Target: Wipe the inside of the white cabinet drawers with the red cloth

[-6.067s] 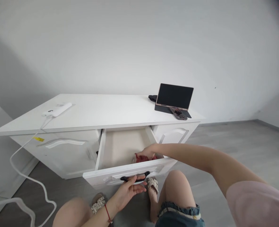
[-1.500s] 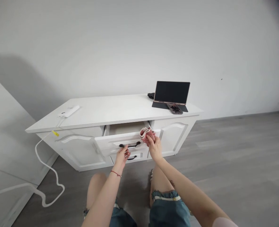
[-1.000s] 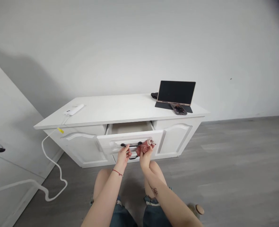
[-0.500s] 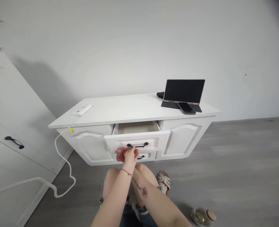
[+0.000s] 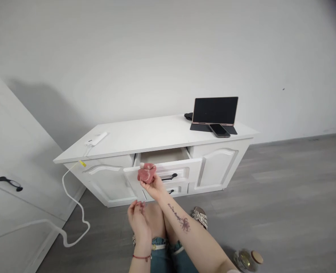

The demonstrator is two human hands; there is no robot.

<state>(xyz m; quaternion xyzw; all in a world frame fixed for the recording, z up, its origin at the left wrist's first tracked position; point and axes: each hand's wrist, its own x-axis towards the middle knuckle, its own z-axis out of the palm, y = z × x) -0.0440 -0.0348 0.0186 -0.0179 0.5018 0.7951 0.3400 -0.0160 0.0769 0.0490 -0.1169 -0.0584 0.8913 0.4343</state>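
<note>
My right hand is closed around a bundled pink cloth with pale marks and a small whitish part on top. It holds the cloth up before the front of a partly pulled-out drawer, near the top edge. My left hand, with a red string at the wrist, hovers lower down by my knees. Its fingers are loosely curled and apart, with nothing visible in them. The drawer's black handle is just right of my right hand and partly covered by it. Little of the drawer's inside shows.
On the white cabinet's top stand a tablet on a dark cover, a phone and a white power strip. Its white cord hangs at the left. A glass jar with a cork lid stands on the floor.
My left hand has left the drawer handle and drawn back toward my knees. My right hand has lifted the pink cloth from below the handle to the drawer's top edge.
</note>
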